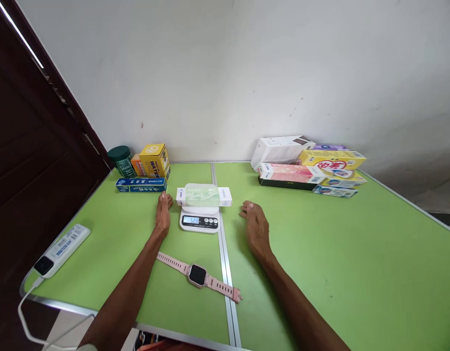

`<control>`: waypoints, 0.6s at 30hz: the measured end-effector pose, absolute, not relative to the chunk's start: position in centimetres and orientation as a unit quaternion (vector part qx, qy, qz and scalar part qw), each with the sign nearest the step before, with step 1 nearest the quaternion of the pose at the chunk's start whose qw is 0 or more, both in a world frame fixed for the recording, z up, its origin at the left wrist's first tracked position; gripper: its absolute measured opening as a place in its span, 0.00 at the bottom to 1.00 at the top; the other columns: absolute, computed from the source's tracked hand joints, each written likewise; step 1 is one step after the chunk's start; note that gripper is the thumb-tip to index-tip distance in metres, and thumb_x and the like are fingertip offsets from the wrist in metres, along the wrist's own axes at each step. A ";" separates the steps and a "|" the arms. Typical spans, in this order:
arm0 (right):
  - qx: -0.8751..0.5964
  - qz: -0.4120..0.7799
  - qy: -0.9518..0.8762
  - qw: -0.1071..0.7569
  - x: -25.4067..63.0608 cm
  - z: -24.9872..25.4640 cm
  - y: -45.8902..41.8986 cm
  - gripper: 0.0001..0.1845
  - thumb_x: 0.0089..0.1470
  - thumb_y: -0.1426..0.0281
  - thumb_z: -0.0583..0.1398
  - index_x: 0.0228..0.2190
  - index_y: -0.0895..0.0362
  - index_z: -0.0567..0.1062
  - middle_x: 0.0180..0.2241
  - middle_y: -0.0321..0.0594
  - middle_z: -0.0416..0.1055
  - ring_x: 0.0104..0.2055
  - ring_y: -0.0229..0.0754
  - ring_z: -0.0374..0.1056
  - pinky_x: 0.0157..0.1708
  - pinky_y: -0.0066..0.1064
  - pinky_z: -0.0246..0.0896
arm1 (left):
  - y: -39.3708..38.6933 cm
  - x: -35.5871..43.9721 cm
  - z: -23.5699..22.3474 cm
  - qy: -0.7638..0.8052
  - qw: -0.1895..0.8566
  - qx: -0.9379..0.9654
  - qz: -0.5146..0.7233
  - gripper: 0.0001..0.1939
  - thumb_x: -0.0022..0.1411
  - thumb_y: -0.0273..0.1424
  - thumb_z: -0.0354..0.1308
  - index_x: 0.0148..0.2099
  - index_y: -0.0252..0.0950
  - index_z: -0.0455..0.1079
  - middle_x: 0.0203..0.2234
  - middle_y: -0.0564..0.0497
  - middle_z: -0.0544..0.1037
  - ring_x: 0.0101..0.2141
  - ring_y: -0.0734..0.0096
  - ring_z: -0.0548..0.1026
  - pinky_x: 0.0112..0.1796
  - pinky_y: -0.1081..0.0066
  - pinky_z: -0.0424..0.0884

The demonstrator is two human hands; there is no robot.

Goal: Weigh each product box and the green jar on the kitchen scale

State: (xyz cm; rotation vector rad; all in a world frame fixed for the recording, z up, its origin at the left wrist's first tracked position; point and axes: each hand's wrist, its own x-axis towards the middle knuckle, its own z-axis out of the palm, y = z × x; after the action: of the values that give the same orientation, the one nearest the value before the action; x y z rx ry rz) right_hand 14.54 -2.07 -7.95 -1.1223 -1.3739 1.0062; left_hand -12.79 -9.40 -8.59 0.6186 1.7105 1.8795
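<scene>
A white digital kitchen scale [199, 222] stands near the middle of the table, its lit display showing what looks like 523. Across its platform lies a long white and pale green box [204, 196], which overhangs on both sides. My left hand [164, 213] rests on edge to the left of the scale, fingers forward and holding nothing. On the other side, apart from the box, my right hand [256, 226] hovers or rests with loosely bent fingers and nothing in it. In front of the scale lies a smartwatch [197, 275] with a pink strap.
A blue box [141, 185], a yellow box [154, 160] and a dark green jar [121, 161] stand at back left. Several boxes, including a pink one [291, 173], are stacked at back right. A white device [64, 248] with a cable lies at left. A metal seam crosses the green table [338, 253].
</scene>
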 end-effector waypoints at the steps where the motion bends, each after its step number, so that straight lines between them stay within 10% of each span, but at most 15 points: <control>1: -0.468 0.421 -0.571 0.528 14.6 -7.9 -2.0 0.37 0.64 0.34 0.50 0.43 0.54 0.75 0.47 0.49 0.75 0.47 0.52 0.73 0.53 0.52 0.71 | -9.4 -12.8 -8.6 0.626 0.262 0.221 0.700 0.36 0.75 0.58 0.45 0.67 0.35 0.66 0.66 0.33 0.73 0.65 0.52 0.74 0.67 0.53 0.68; 18: -0.467 0.406 -0.590 0.519 14.7 -7.7 -2.3 0.41 0.64 0.35 0.49 0.50 0.56 0.78 0.54 0.54 0.77 0.55 0.56 0.73 0.58 0.56 0.69 | -9.8 -12.2 -8.2 0.647 0.243 0.240 0.681 0.37 0.74 0.61 0.44 0.67 0.38 0.66 0.66 0.36 0.73 0.67 0.54 0.72 0.68 0.54 0.66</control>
State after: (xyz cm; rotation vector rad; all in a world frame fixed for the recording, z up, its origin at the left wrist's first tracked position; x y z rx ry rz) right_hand 14.70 -2.30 -7.68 -1.1203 -1.4141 0.9725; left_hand -12.19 -9.84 -8.15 0.6569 1.7692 1.8616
